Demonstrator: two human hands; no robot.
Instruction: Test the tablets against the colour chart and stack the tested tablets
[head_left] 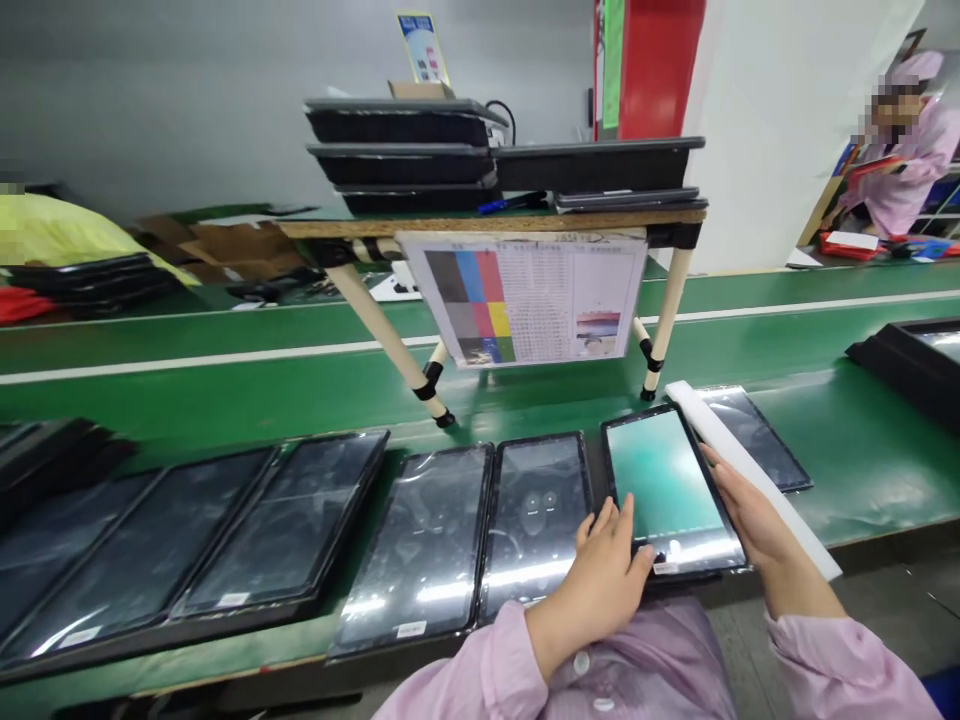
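A tablet with a lit green screen lies tilted before me, its lower edge towards my body and a small white label near that edge. My left hand rests at its lower left, fingers stretched and apart, the thumb near the label. Along the right edge, my right hand holds the tablet from the side; part of its grip is hidden. A long white foam strip runs just beyond that hand, partly over another dark tablet. Left of the lit one lie two dark tablets, edge to edge.
More dark tablets line the green bench leftward. A small raised stand bears stacked black trays; a printed colour chart hangs from it. Black trays sit far right. A person in pink is at back right.
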